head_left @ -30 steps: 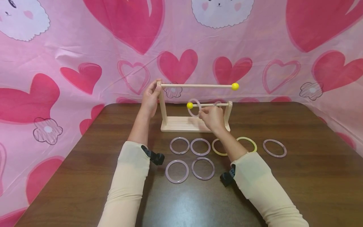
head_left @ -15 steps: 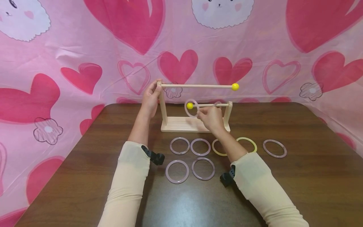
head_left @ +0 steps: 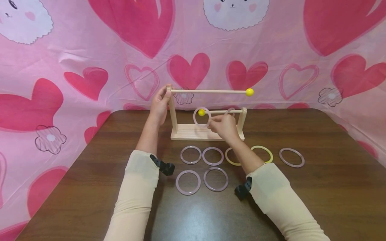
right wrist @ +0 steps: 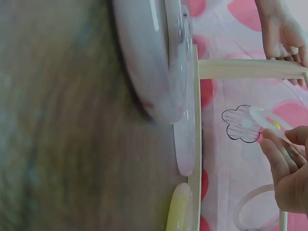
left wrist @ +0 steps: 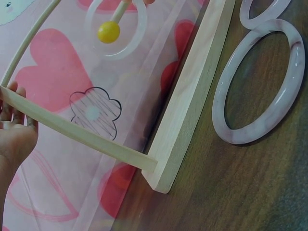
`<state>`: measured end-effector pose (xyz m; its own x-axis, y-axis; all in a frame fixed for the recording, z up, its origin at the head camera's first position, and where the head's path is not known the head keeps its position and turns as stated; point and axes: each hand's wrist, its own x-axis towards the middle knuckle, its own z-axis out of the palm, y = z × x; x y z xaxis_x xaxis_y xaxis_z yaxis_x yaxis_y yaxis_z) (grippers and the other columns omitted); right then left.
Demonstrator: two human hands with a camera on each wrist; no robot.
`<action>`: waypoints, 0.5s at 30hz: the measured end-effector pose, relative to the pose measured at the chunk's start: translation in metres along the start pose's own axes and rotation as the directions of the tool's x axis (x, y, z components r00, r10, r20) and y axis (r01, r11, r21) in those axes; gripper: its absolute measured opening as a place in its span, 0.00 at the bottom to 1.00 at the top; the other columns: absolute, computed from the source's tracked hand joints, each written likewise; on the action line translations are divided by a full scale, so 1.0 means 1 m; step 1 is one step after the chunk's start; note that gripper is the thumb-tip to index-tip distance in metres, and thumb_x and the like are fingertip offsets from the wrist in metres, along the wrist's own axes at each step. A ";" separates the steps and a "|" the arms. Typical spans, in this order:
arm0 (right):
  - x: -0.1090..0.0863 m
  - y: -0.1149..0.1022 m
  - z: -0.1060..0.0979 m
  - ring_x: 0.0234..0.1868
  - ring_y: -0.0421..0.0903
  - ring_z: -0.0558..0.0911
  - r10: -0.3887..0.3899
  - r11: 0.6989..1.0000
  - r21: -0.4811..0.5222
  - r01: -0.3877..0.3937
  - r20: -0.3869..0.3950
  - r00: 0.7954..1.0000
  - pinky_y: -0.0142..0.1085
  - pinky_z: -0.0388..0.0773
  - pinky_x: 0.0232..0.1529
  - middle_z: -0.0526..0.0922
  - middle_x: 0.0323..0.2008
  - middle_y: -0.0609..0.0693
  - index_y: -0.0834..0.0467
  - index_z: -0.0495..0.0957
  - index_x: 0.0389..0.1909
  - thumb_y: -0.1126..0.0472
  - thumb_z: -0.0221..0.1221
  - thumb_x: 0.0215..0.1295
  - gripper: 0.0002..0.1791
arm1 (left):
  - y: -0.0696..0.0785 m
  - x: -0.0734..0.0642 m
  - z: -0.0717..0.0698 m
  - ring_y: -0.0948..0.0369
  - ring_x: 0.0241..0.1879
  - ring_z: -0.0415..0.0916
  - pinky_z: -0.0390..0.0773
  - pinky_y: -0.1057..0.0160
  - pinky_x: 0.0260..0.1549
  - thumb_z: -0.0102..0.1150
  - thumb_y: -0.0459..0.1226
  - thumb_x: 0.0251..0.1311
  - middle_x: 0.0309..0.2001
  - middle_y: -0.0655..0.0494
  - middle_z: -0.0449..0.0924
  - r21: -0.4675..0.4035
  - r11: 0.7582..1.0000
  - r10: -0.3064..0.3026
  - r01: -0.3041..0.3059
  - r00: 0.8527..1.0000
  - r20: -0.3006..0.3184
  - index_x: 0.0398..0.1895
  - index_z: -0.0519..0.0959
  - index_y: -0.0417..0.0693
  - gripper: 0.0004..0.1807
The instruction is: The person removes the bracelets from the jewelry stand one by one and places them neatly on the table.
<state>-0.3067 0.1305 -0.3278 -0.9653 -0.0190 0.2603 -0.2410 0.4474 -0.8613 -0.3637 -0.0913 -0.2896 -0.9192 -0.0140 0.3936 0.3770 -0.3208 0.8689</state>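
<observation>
My right hand (head_left: 225, 127) pinches a pale purple ring (head_left: 194, 117) by its right side. In the head and left wrist views the ring frames the yellow ball (left wrist: 109, 32) at the tip of the stand's lower rod (head_left: 221, 111). Another pale ring (right wrist: 239, 207) hangs on that rod near its short post, partly hidden behind my right hand in the head view. My left hand (head_left: 160, 103) grips the top of the tall left post (head_left: 173, 112) of the wooden stand (head_left: 193, 132). The upper rod (head_left: 208, 91) carries no ring and ends in a yellow ball (head_left: 249, 92).
On the brown table (head_left: 120, 140) in front of the stand lie several purple rings (head_left: 187, 193). Two yellow rings (head_left: 270, 154) are there too, one partly under my right forearm. A lone purple ring (head_left: 292, 164) lies farther right. Behind stands a pink heart-print cloth (head_left: 120, 33).
My right hand has shifted slightly left and down, bringing the ring from around the rod's end to around the yellow ball. My left hand and the stand have stayed put.
</observation>
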 end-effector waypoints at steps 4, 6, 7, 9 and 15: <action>0.001 0.002 -0.001 0.26 0.44 0.84 0.116 0.962 0.244 -0.127 0.057 0.992 0.34 0.79 0.30 0.83 0.30 0.63 0.73 0.79 0.40 0.67 0.56 0.60 0.13 | 0.000 0.000 0.000 0.47 0.53 0.63 0.65 0.68 0.48 0.41 0.29 0.68 0.37 0.62 0.75 0.001 1.000 0.000 0.000 1.000 0.001 0.59 0.64 0.30 0.18; 0.001 0.003 -0.002 0.24 0.40 0.83 0.155 0.931 0.320 -0.176 0.092 0.984 0.34 0.79 0.31 0.83 0.30 0.61 0.75 0.77 0.42 0.68 0.56 0.61 0.14 | 0.000 0.000 0.000 0.49 0.52 0.64 0.65 0.68 0.47 0.42 0.29 0.67 0.37 0.62 0.75 0.001 1.000 0.001 -0.001 1.000 -0.001 0.58 0.65 0.31 0.17; 0.001 0.004 -0.002 0.24 0.39 0.83 0.170 0.914 0.355 -0.198 0.110 0.979 0.34 0.79 0.32 0.83 0.29 0.60 0.76 0.76 0.43 0.68 0.55 0.61 0.14 | 0.000 0.000 0.000 0.50 0.51 0.65 0.65 0.68 0.47 0.42 0.29 0.67 0.36 0.62 0.75 0.001 1.000 0.001 -0.001 1.000 -0.003 0.57 0.65 0.31 0.17; 0.000 0.005 -0.004 0.25 0.39 0.83 0.194 0.882 0.408 -0.235 0.141 0.971 0.34 0.79 0.32 0.84 0.26 0.56 0.77 0.74 0.45 0.70 0.55 0.62 0.15 | -0.001 0.000 -0.001 0.52 0.49 0.66 0.65 0.68 0.46 0.42 0.29 0.67 0.36 0.62 0.75 -0.003 1.000 0.002 -0.002 1.000 -0.003 0.57 0.66 0.32 0.16; -0.002 0.006 -0.009 0.26 0.41 0.83 0.244 0.787 0.520 -0.331 0.229 0.942 0.33 0.78 0.33 0.83 0.23 0.52 0.79 0.70 0.50 0.73 0.52 0.62 0.17 | -0.001 0.001 -0.001 0.61 0.43 0.68 0.65 0.69 0.45 0.43 0.29 0.67 0.35 0.62 0.75 0.003 1.000 0.001 -0.001 1.000 -0.004 0.55 0.68 0.35 0.15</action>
<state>-0.3052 0.1413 -0.3300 -0.9914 -0.1133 -0.0650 0.0772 -0.1066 -0.9913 -0.3650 -0.0916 -0.2904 -0.9191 -0.0181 0.3936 0.3785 -0.3182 0.8692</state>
